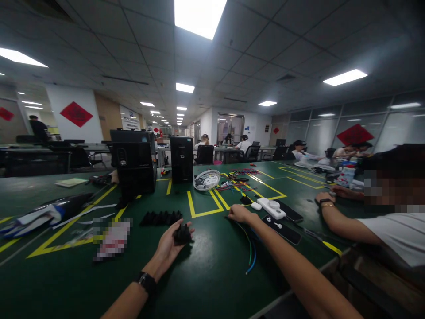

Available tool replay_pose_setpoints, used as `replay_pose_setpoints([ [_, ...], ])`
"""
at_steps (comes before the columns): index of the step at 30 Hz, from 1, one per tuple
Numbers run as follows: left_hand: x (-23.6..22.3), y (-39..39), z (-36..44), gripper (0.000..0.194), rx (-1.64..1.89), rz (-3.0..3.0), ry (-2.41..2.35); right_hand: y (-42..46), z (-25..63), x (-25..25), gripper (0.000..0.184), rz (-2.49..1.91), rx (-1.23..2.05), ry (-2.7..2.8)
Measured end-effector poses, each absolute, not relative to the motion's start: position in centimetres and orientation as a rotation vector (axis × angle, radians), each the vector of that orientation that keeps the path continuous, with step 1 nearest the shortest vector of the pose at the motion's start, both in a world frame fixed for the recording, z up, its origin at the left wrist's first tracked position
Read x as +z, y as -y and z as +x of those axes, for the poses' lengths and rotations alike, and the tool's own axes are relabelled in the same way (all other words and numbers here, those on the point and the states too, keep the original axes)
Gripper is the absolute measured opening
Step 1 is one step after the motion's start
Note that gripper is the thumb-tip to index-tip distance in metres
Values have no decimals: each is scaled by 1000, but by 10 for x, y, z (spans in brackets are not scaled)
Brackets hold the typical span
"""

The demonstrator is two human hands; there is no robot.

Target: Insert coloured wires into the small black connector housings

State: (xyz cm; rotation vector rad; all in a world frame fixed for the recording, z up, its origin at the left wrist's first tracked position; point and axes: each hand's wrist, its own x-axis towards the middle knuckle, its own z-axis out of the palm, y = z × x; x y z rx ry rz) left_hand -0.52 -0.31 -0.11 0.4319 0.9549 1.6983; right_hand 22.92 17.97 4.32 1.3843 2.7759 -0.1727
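Note:
On the palm of my left hand [171, 246] rests a small black block-like part [182, 235], with the fingers curled beside it. Just beyond that hand, a row of similar black parts [161, 218] lies on the green table [206, 283]. My right hand [239, 214] is closed in a pinch at the upper end of a few wires [249, 248], green, blue and dark. The wires curve down over the table towards me. Their pinched ends are mostly hidden by my fingers.
Beyond my hands are a white basket [206, 180], loose coloured wires [235, 186] and two black machines [133, 164] [181, 159]. Right of my right hand lie a white power strip [271, 208] and a phone [282, 229] with earbuds. A co-worker's arm [345, 226] rests at the right.

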Motion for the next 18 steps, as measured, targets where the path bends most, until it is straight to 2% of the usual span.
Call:
replay_pose_setpoints([
  [11, 5, 10, -1, 25, 1780, 356, -931, -158, 218, 49, 24, 1450, -99, -2719],
  [18, 2, 9, -3, 26, 1769, 369, -907, -164, 214, 51, 16, 1454, -162, -2698],
])
